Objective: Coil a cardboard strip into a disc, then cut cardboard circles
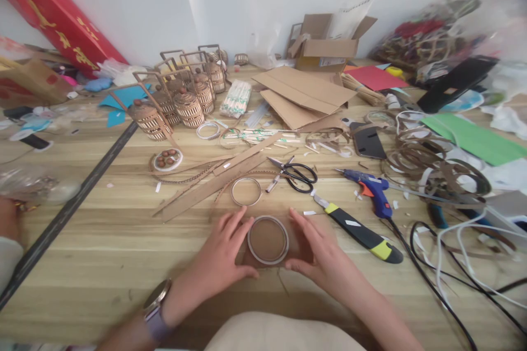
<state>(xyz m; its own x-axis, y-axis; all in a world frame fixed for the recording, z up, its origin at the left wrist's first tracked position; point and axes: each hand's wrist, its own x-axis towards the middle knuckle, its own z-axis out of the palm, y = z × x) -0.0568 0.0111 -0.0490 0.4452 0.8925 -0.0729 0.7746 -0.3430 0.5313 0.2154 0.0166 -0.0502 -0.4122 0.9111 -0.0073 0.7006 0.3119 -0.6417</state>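
Note:
A round ring with a brown cardboard disc inside it (268,239) lies on the wooden table near the front edge. My left hand (222,255) rests flat on its left side, fingers stretched out and touching the ring. My right hand (315,247) lies on its right side in the same way, fingers extended along the rim. Both hands press on a brown cardboard piece (302,255) under the ring. A second empty ring (246,191) lies just beyond.
Black scissors (295,174), a yellow-black utility knife (362,233) and a blue glue gun (373,192) with black cable lie to the right. Cardboard strips (209,186), small woven baskets (181,104), cardboard sheets (302,93) and coiled strips (432,167) fill the back. Another person's hand (8,219) shows at the far left.

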